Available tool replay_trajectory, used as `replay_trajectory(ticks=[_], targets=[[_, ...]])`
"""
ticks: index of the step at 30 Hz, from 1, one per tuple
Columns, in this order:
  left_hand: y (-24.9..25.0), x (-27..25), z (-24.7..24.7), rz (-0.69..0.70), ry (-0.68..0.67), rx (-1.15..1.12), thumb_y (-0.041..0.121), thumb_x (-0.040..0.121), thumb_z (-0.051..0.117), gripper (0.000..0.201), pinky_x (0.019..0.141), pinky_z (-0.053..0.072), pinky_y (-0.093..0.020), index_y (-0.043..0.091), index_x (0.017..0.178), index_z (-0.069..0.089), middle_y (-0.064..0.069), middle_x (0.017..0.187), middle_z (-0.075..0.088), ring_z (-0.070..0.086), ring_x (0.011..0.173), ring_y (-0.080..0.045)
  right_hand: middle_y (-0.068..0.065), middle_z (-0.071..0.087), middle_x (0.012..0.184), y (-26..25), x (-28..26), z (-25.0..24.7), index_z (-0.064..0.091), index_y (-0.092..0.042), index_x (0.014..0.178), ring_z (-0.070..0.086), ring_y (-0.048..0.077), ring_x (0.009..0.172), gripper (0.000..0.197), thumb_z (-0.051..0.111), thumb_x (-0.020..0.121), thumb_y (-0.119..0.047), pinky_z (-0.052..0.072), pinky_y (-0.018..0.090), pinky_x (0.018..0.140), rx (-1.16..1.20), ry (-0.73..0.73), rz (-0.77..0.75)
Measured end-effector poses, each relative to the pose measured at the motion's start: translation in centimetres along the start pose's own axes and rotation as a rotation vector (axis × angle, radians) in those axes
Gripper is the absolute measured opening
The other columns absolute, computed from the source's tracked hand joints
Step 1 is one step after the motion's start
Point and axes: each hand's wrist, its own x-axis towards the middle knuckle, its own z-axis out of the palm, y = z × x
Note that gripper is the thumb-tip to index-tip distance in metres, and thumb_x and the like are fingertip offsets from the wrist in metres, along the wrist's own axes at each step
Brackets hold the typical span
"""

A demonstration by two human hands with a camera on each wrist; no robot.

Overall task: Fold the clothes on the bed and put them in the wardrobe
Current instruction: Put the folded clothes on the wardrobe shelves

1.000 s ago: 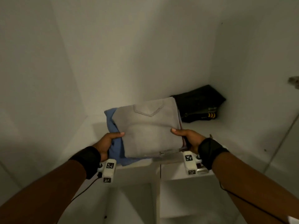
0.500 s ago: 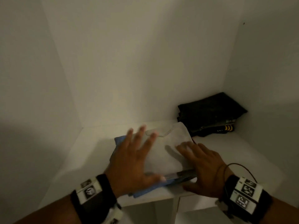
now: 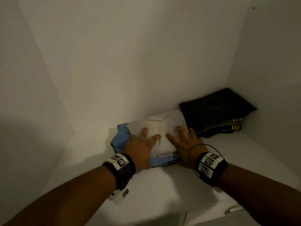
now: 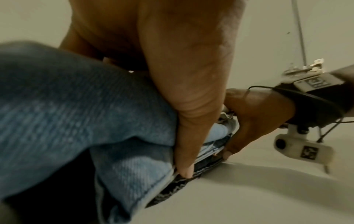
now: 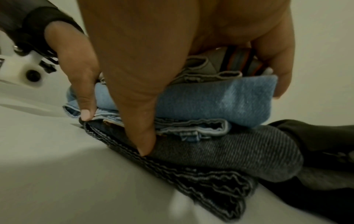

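Note:
A folded stack lies on the white wardrobe shelf (image 3: 88,157): grey trousers (image 3: 164,124) on top, light blue jeans (image 3: 121,138) under them, dark denim (image 5: 220,154) at the bottom. My left hand (image 3: 143,141) lies flat on the grey trousers with fingers spread. Its thumb (image 4: 191,121) runs down the stack's front edge. My right hand (image 3: 182,141) presses the top in the same way, with its thumb (image 5: 138,106) down the front. Neither hand curls round the cloth.
A folded black pile (image 3: 215,110) with a yellow-striped piece sits in the shelf's back right corner, touching the stack's right side. White walls close the shelf at the back and on both sides. A metal hinge (image 3: 232,210) shows at the lower right.
The stack went from held in the air by both hands to lying on the shelf. Both hands then slid it deeper, toward the back wall and against the black pile.

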Motion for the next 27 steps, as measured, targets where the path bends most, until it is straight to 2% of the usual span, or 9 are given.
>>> replay_trajectory(ticks=[9, 13, 15, 17, 19, 21, 23, 25, 27], targets=[[-2.3, 9.9, 1.0, -0.183, 0.05, -0.012, 0.047, 0.072, 0.089, 0.132, 0.119, 0.032, -0.062, 0.06, 0.155, -0.013, -0.002, 0.17, -0.024, 0.015, 0.148, -0.051, 0.006, -0.012, 0.166, 1.7, 11.3, 0.0, -0.01, -0.049, 0.156, 0.003, 0.054, 0.147, 0.118, 0.08, 0.08, -0.046, 0.018, 0.066, 0.118, -0.004, -0.032, 0.084], [-2.1, 10.3, 1.2, -0.197, 0.036, 0.008, 0.056, 0.076, 0.084, 0.129, 0.122, 0.022, -0.065, 0.058, 0.145, -0.025, -0.005, 0.17, -0.024, 0.006, 0.152, -0.05, 0.003, -0.015, 0.168, 3.1, 11.8, 0.3, -0.01, -0.05, 0.156, -0.001, 0.051, 0.15, 0.12, 0.081, 0.078, -0.051, 0.014, 0.064, 0.12, 0.045, -0.059, 0.024], [-1.2, 9.2, -0.6, -0.237, -0.053, 0.038, 0.055, 0.067, 0.091, 0.144, 0.122, 0.021, -0.067, 0.058, 0.143, -0.031, -0.005, 0.169, -0.026, 0.001, 0.153, -0.053, -0.002, -0.019, 0.167, 3.2, 10.3, -0.4, -0.013, -0.05, 0.155, -0.01, 0.046, 0.152, 0.123, 0.08, 0.075, -0.058, 0.009, 0.066, 0.12, 0.122, -0.077, 0.018], [1.4, 7.4, -3.0, -0.327, -0.133, 0.079, 0.061, 0.057, 0.095, 0.156, 0.12, 0.021, -0.071, 0.053, 0.151, -0.029, -0.007, 0.17, -0.022, -0.001, 0.153, -0.055, -0.006, -0.017, 0.168, 3.2, 7.5, -1.3, -0.013, -0.046, 0.156, -0.016, 0.036, 0.154, 0.121, 0.075, 0.076, -0.065, 0.004, 0.068, 0.119, 0.24, -0.012, 0.034], [5.0, 4.8, -4.8, -0.289, -0.093, 0.033, 0.07, 0.055, 0.091, 0.159, 0.122, 0.016, -0.07, 0.042, 0.157, -0.028, -0.011, 0.171, -0.014, 0.0, 0.154, -0.053, -0.003, -0.005, 0.17, 3.7, 3.0, -1.5, -0.002, -0.038, 0.16, -0.006, 0.029, 0.156, 0.111, 0.072, 0.081, -0.062, 0.009, 0.062, 0.123, 0.384, 0.136, 0.073], [9.6, 1.5, -5.2, -0.107, 0.043, -0.086, 0.075, 0.057, 0.087, 0.152, 0.122, 0.025, -0.062, 0.04, 0.16, -0.019, -0.014, 0.171, 0.008, 0.018, 0.152, -0.048, 0.004, 0.015, 0.169, 4.2, -2.9, -0.2, 0.018, -0.028, 0.161, 0.012, 0.028, 0.156, 0.099, 0.073, 0.084, -0.055, 0.017, 0.047, 0.126, 0.502, 0.266, 0.12], [15.0, -1.8, -4.2, 0.126, 0.121, -0.251, 0.07, 0.066, 0.085, 0.128, 0.113, 0.042, -0.047, 0.034, 0.163, 0.008, -0.009, 0.162, 0.039, 0.043, 0.143, -0.034, 0.006, 0.035, 0.161, 5.0, -9.8, 2.1, 0.033, -0.026, 0.157, 0.032, 0.027, 0.148, 0.087, 0.072, 0.084, -0.053, 0.028, 0.041, 0.122, 0.558, 0.338, 0.233], [20.8, -5.3, -2.5, 0.301, 0.1, -0.315, 0.067, 0.073, 0.082, 0.1, 0.099, 0.05, -0.037, 0.035, 0.156, 0.035, 0.001, 0.145, 0.06, 0.059, 0.128, -0.024, 0.004, 0.048, 0.151, 5.5, -17.9, 4.4, 0.034, -0.027, 0.156, 0.045, 0.025, 0.138, 0.082, 0.071, 0.086, -0.05, 0.037, 0.039, 0.115, 0.604, 0.33, 0.394], [25.5, -8.9, -0.2, 0.416, 0.018, -0.367, 0.071, 0.073, 0.08, 0.083, 0.089, 0.052, -0.033, 0.038, 0.143, 0.051, 0.006, 0.131, 0.068, 0.066, 0.115, -0.02, 0.0, 0.057, 0.141, 5.2, -26.1, 7.0, 0.033, -0.03, 0.154, 0.052, 0.023, 0.129, 0.074, 0.068, 0.09, -0.042, 0.042, 0.036, 0.107, 0.653, 0.272, 0.561]])
